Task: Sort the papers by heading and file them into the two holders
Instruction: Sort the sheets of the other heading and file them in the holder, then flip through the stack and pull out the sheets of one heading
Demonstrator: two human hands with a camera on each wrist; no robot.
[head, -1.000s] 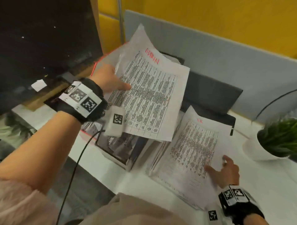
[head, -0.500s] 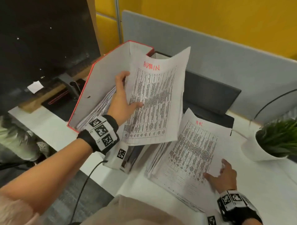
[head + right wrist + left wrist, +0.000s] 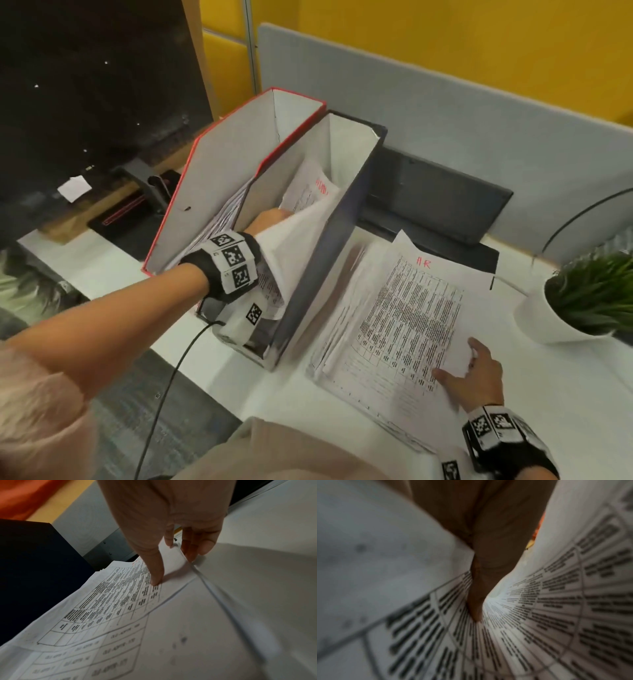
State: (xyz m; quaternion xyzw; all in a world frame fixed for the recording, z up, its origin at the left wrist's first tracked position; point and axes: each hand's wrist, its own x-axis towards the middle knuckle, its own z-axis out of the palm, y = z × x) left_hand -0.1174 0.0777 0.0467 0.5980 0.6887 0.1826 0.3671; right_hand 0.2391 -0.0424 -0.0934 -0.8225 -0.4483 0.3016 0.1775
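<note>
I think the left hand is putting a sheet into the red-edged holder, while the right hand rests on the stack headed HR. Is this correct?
Not quite. The head view shows the left hand putting the sheet into the dark holder, not the red-edged holder beside it. The right hand does rest on the stack headed HR.

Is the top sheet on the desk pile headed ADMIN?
No, the top sheet of the pile under the right hand carries the red heading HR.

Holders look like matt cardboard, red holder (image 3: 219,178) and dark holder (image 3: 329,246), white inside. Papers (image 3: 404,329) are thin printed sheets. Smooth white desk (image 3: 565,387), felt-looking grey divider (image 3: 445,113) upper right.
</note>
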